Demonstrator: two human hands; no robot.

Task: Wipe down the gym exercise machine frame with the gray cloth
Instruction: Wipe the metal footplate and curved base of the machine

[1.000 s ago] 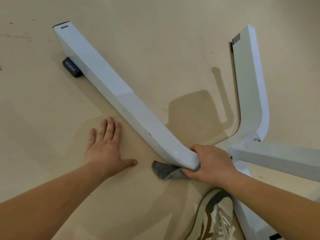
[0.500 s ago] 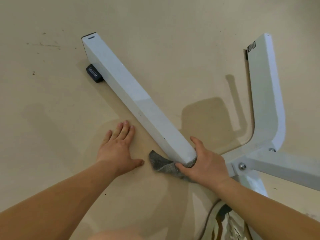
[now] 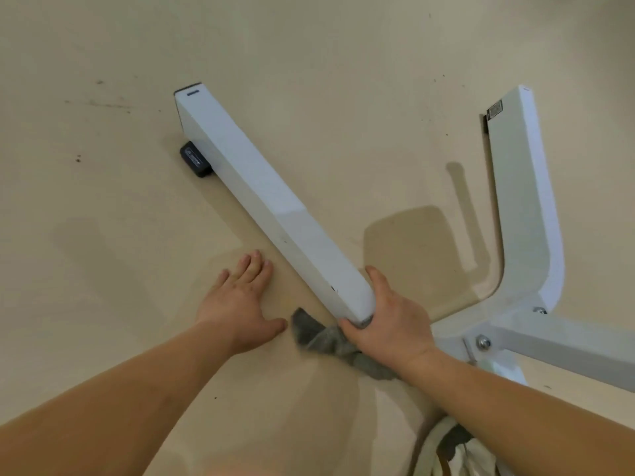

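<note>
The right hand [image 3: 388, 321] is gripping the gray cloth [image 3: 318, 334] around the near end of the frame leg [image 3: 271, 201], which is pointing toward 11 o'clock. The left hand [image 3: 237, 305] is lying spread flat on the floor [image 3: 103, 269] beside it.

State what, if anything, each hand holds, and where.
The right hand grips the gray cloth by its middle, against the near end of the frame leg. The left hand holds nothing.

The left grip [image 3: 240, 304] lies flat, palm down on the floor [image 3: 103, 269]. Its fingers are straight and point to 1 o'clock, its thumb to 3 o'clock. The left forearm [image 3: 103, 407] enters from 8 o'clock. The right grip [image 3: 388, 321] curls round the gray cloth [image 3: 316, 334] and the frame leg [image 3: 275, 207], thumb toward 11 o'clock. The right forearm [image 3: 515, 407] enters from 4 o'clock.
</note>
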